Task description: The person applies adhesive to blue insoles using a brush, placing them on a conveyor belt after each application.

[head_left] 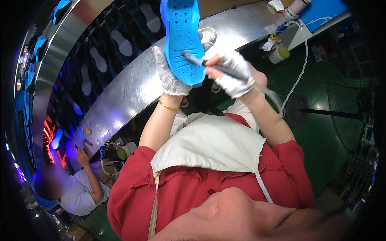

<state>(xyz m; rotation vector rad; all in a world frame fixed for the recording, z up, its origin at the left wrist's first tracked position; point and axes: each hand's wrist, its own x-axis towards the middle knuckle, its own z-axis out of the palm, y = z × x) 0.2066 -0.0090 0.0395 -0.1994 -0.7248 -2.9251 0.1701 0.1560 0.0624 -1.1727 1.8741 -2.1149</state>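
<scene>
A bright blue shoe sole (183, 40) is held up over the metal bench edge, its ribbed and dimpled face turned toward me. My left hand (171, 78), in a white knit glove, is closed around its lower left side; the sole hides part of the fingers. In my right hand (234, 74), whose white glove leaves some fingertips bare, is a brush (196, 60) with a dark handle. Its tip meets or hovers just over the lower half of the sole. Behind the sole's right edge stands a small white pot (207, 35), partly hidden.
A curved metal bench (120, 94) runs along a conveyor carrying pale soles (121, 42). At lower left another person (82, 188) works at the bench. To the right are a yellow-green jar (279, 54), a hanging white cord (299, 80) and a floor fan (341, 114).
</scene>
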